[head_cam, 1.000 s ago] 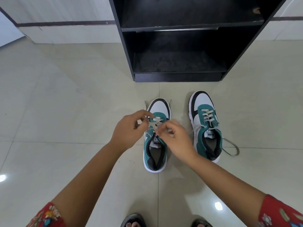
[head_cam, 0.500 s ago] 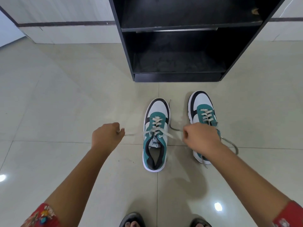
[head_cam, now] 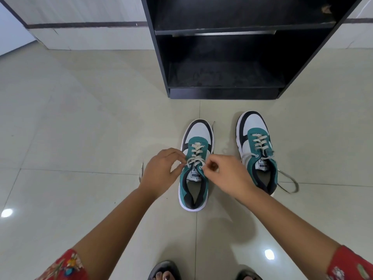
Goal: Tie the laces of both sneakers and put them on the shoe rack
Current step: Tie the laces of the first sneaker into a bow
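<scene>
Fingers (head_cam: 182, 158) of both hands on left sneaker's (head_cam: 194, 164) laces (head_cam: 194, 156)

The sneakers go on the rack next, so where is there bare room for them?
The shoe rack's bottom shelf is bare, as is what shows of the shelf above. Floor left of the left sneaker is open. It is crowded at that sneaker's laces, where the left hand and right hand work.
</scene>
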`<state>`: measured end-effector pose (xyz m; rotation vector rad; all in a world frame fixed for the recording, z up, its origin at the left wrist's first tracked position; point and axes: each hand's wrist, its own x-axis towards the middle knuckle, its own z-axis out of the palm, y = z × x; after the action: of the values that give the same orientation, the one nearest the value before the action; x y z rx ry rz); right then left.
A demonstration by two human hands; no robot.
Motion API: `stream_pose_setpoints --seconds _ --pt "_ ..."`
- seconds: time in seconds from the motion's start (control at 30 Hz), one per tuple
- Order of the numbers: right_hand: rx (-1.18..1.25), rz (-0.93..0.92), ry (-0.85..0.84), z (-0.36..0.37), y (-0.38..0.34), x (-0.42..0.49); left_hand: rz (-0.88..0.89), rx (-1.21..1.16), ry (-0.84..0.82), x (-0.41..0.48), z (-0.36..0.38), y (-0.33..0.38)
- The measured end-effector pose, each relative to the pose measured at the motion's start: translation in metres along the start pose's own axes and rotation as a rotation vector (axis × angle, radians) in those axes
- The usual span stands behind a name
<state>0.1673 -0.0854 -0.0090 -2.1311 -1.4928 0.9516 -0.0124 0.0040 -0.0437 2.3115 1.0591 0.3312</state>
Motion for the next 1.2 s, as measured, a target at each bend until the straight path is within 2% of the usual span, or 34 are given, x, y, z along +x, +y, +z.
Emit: stream_pose_setpoints --seconds 0.2,0.3,0.4,0.47,0.6,0.7,1.0,1.07,1.13,1.2 --pt "-0.104 0.096 0.038 -0.017 0.009 -0.005 -0.157 0.1 0.132 -0.009 -0.011 -0.009" --pt "-0.206 0.074 -0.036 -0.011 0.008 -0.003 -0.177 0.053 0.044 -0.012 -0.008 -0.01" --pt "-0.207 0.034 -0.159 -0.005 0.007 0.002 -0.133 -0.039 -0.099 -0.008 -0.003 -0.003" --pt "-0.153 0.01 -0.167 -0.005 0.007 0.003 -0.087 -0.049 -0.123 -0.004 -0.003 0.0" --pt "-0.126 -0.042 -0.117 -0.006 0.007 0.005 0.067 0.038 -0.062 0.002 -0.004 -0.008" --pt "-0.082 0.017 -0.116 -0.007 0.012 0.003 0.106 0.157 -0.015 0.002 -0.004 -0.012" --pt "0.038 0.126 -0.187 -0.007 0.026 0.003 0.048 0.156 -0.021 -0.003 -0.002 -0.009" --pt "0.078 0.097 -0.219 -0.008 0.026 0.005 -0.029 0.066 -0.04 -0.002 -0.002 -0.009" --pt "0.167 0.044 -0.251 -0.01 0.025 0.006 -0.205 -0.17 -0.117 -0.002 -0.004 -0.005" --pt "0.282 -0.006 -0.247 -0.009 0.023 0.004 -0.306 -0.444 -0.143 -0.001 -0.005 0.004"
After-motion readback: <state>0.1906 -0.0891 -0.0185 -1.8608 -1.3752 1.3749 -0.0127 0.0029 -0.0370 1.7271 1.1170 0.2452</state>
